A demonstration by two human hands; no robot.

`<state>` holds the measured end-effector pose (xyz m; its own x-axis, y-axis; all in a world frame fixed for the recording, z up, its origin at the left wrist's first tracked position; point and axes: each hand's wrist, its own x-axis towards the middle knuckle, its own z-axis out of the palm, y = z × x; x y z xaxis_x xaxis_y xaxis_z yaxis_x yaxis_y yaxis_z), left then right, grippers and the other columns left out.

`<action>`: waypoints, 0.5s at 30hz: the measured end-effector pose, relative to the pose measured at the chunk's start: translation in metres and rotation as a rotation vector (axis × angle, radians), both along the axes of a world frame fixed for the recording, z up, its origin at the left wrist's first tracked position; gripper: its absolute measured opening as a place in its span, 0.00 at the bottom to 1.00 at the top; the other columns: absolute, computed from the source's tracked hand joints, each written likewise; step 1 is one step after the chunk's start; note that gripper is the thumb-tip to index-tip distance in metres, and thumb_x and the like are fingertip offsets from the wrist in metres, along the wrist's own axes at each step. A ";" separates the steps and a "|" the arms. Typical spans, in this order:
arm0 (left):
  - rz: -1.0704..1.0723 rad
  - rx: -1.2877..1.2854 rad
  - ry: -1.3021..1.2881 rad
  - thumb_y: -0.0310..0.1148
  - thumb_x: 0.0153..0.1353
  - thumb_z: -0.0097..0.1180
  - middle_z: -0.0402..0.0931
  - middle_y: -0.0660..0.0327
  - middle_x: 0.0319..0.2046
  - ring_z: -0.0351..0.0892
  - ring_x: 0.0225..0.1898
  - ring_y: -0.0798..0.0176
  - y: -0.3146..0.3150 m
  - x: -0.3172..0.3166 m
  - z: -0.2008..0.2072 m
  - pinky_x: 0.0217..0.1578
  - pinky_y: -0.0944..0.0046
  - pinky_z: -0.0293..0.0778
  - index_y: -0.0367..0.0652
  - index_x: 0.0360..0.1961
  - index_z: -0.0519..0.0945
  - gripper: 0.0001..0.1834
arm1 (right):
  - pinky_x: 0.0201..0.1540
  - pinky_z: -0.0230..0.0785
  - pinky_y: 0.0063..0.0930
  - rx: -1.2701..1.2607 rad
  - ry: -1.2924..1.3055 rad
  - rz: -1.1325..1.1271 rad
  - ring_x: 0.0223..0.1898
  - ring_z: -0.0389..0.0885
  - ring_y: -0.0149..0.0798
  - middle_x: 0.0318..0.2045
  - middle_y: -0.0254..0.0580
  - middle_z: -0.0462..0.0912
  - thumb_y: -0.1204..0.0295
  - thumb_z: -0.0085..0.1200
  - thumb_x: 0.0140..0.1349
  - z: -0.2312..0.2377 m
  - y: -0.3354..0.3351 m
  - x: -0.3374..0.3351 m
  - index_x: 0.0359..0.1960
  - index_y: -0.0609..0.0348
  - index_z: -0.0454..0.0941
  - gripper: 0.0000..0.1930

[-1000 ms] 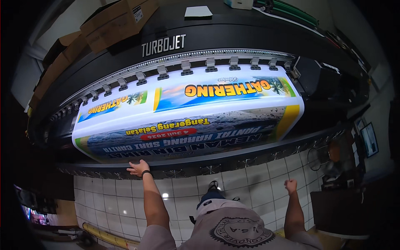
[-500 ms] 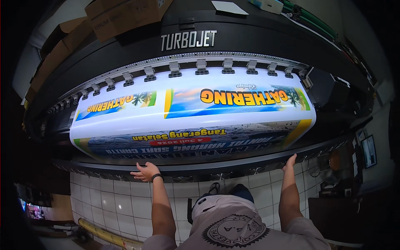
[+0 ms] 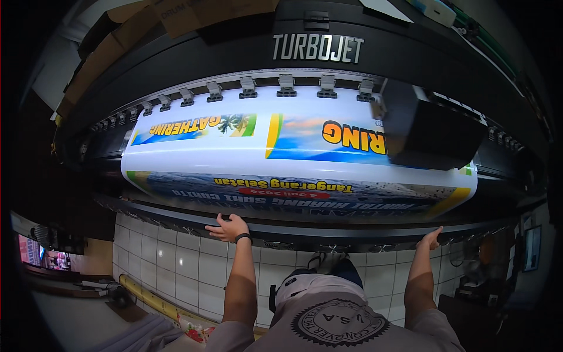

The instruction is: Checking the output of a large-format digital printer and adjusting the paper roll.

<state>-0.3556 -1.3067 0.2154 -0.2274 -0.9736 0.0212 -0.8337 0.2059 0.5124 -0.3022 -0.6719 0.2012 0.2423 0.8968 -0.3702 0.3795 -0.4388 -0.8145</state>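
Observation:
A wide-format printer [image 3: 211,56] with a black cover spans the view, and a white printed banner sheet [image 3: 187,157] curves down over its front. Colourful beach pictures and upside-down lettering cover the sheet. At the printer's front rail [image 3: 328,233], left of the middle, my left hand [image 3: 229,227] is open with fingers spread, a dark band on its wrist. My right hand [image 3: 432,237] is at the same rail farther right, fingers stretched along its edge, partly hidden. Neither hand holds anything. The black print carriage [image 3: 431,126] covers the sheet's right part.
Grey clamps [image 3: 286,86] line the sheet's far edge. Cardboard boxes [image 3: 208,13] and a white paper [image 3: 387,8] lie on the cover. Below are a tiled floor [image 3: 176,258], a yellow roll [image 3: 146,299] and a lit screen [image 3: 32,251] at left.
The print carriage has travelled left from the right end and now hides part of the banner. My view has shifted, while both hands stay at the front rail.

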 end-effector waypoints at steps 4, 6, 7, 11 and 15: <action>0.008 0.005 0.007 0.36 0.56 0.53 0.36 0.47 0.73 0.38 0.72 0.39 0.002 -0.001 0.003 0.65 0.41 0.49 0.55 0.55 0.74 0.23 | 0.57 0.69 0.47 -0.022 -0.109 0.089 0.58 0.71 0.58 0.59 0.62 0.68 0.37 0.54 0.53 -0.007 0.013 0.003 0.63 0.73 0.60 0.50; -0.018 -0.001 0.024 0.36 0.56 0.53 0.36 0.47 0.73 0.38 0.72 0.38 0.004 -0.002 0.005 0.66 0.42 0.49 0.55 0.55 0.74 0.22 | 0.56 0.70 0.46 -0.071 -0.030 0.176 0.55 0.74 0.57 0.57 0.62 0.71 0.38 0.55 0.54 -0.014 0.032 0.010 0.58 0.75 0.66 0.47; -0.017 0.011 0.014 0.37 0.56 0.53 0.35 0.47 0.73 0.38 0.72 0.38 0.004 -0.001 0.007 0.66 0.42 0.48 0.55 0.54 0.75 0.22 | 0.56 0.70 0.45 -0.084 0.016 0.178 0.54 0.75 0.55 0.56 0.61 0.73 0.39 0.56 0.54 -0.011 0.033 0.008 0.55 0.77 0.70 0.45; 0.015 0.025 0.015 0.39 0.56 0.54 0.33 0.49 0.73 0.37 0.73 0.40 -0.001 0.006 0.004 0.67 0.43 0.47 0.57 0.54 0.75 0.22 | 0.57 0.67 0.46 -0.253 0.084 0.192 0.55 0.75 0.54 0.58 0.53 0.72 0.40 0.54 0.56 -0.003 0.054 -0.001 0.58 0.71 0.69 0.43; -0.016 0.017 0.056 0.40 0.55 0.55 0.33 0.46 0.73 0.36 0.73 0.40 0.005 0.003 0.006 0.66 0.41 0.46 0.56 0.54 0.75 0.22 | 0.59 0.67 0.43 -0.080 -0.046 0.161 0.56 0.73 0.56 0.59 0.60 0.70 0.37 0.52 0.55 -0.027 0.061 0.000 0.56 0.78 0.68 0.47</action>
<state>-0.3523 -1.3014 0.2217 -0.2415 -0.9702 0.0176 -0.8002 0.2093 0.5620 -0.3019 -0.6107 0.1746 0.1157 0.8935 -0.4339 0.4859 -0.4319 -0.7599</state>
